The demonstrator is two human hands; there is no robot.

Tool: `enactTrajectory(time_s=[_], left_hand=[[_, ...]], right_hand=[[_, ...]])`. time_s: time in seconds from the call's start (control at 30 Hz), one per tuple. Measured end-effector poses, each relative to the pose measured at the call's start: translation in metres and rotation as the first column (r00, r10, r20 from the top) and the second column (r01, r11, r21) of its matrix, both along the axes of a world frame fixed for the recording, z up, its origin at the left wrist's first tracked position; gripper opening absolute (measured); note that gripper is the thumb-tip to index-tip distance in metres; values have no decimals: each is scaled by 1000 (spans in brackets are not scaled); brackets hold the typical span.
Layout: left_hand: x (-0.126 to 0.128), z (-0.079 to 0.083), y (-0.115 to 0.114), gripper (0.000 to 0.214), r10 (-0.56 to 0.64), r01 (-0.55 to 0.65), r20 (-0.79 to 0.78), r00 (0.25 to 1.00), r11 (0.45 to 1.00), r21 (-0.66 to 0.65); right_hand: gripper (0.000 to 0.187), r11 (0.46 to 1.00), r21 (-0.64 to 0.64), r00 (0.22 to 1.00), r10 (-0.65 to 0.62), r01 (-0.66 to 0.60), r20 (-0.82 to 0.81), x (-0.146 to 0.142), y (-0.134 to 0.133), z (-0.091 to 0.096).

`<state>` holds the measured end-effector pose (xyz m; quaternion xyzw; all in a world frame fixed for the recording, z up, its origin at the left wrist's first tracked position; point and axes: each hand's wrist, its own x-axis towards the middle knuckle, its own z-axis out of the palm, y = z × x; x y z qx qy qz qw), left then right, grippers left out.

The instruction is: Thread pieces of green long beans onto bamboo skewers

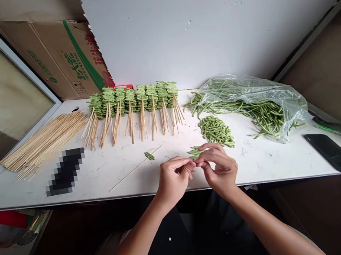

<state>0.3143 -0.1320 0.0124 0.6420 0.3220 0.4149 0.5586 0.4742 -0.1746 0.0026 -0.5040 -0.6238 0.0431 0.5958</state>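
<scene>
My left hand (175, 179) and my right hand (218, 165) meet above the front edge of the white table (119, 176), fingertips pinched together. A folded green long bean (195, 153) sticks out from my right hand's fingers, and its other end disappears between both hands. Left of them, a thin bamboo skewer (134, 169) lies flat with a small bean bundle (149, 155) on its far end. A heap of folded beans (215, 132) sits just beyond my right hand.
Finished bean skewers (132, 99) stand in a row along the back, with loose bamboo skewers (44, 141) to their left. A plastic bag of long beans (252, 104) lies at right, near a black phone (333, 151). A pixelated dark patch (66, 171) covers part of the table.
</scene>
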Motion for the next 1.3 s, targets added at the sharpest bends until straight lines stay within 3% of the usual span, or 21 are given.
enactTrajectory(time_s=[0.17,0.4,0.5,0.6,0.7,0.8,0.9,1.13,1.23,1.3], left_hand=[[3,-9,-2,34,36,-37,21,999,999,15],[6,-13,-3,37,57,-57,14,998,998,16],[6,-15,0,39,56,-51,44,997,993,-108],[5,-18,7,44,74,-58,63,995,973,-221],[3,-23,13,47,119,-96,75,990,962,-256],[2,-28,19,47,123,-92,86,989,951,-294],[1,-29,23,49,72,-31,103,992,935,-354],[-1,-26,24,64,3,88,206,978,898,-430],[0,-26,22,66,-19,104,203,979,903,-418],[-1,-24,19,65,-55,117,168,984,914,-389]], right_hand=[[9,991,-105,955,54,-88,-292,-6,3,-12],[13,959,-241,880,18,-150,-474,-5,5,-18],[11,968,-221,928,33,-122,-372,10,12,-14],[15,974,-222,988,-70,39,-135,36,20,-10],[20,959,-229,985,-147,165,96,62,25,-11],[21,938,-314,974,-81,147,213,77,26,-14],[13,916,-373,973,-67,147,220,81,23,-18],[9,927,-363,930,44,98,364,79,18,-15],[19,939,-339,931,76,53,356,72,13,-2],[37,935,-351,936,161,-44,312,63,10,7]])
